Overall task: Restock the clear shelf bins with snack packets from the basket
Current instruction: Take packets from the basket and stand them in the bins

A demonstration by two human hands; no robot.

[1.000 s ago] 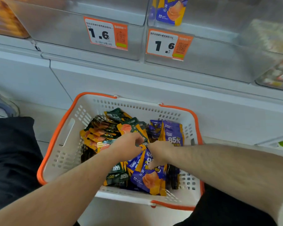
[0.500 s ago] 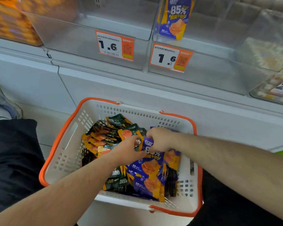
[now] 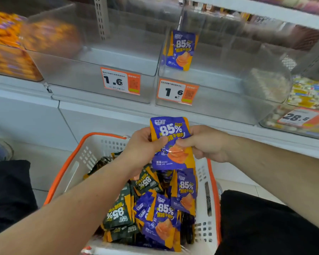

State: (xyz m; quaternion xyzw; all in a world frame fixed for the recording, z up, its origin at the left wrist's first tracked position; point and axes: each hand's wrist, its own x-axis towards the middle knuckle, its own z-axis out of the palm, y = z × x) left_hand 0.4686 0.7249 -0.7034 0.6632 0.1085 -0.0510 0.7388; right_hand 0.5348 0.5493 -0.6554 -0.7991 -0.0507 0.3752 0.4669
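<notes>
With my left hand [image 3: 145, 144] and right hand [image 3: 204, 144] both pinching the purple snack packet [image 3: 170, 144] at mid-frame, it looks light, crinkly and slippery, best held by its edges.

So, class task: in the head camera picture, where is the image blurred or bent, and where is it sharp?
Head view: the orange packets at upper left are smeared by motion blur; the purple packet gripped by the left hand and right hand reads sharply; the shelf edge bows from wide-angle distortion; the clear bin fronts show soft hazy reflections.
</notes>
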